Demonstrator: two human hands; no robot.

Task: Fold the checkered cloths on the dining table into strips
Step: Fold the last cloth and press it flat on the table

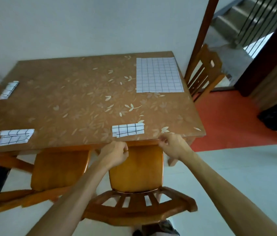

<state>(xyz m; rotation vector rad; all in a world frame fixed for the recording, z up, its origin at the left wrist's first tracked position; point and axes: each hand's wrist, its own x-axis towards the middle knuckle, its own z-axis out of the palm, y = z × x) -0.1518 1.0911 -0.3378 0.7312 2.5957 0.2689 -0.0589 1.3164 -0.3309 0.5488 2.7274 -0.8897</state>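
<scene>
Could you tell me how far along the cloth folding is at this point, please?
Three cloths look folded into strips: one at the near edge, one at the near left and one at the far left. Nothing is in hand: the left hand and right hand are curled just off the table, holding no cloth. Left to do: the flat cloth at the far right corner.

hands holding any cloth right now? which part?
No cloth is held. The left hand and right hand are loosely curled at the table's near edge, just short of the nearest folded strip; their fingers look empty.
</scene>
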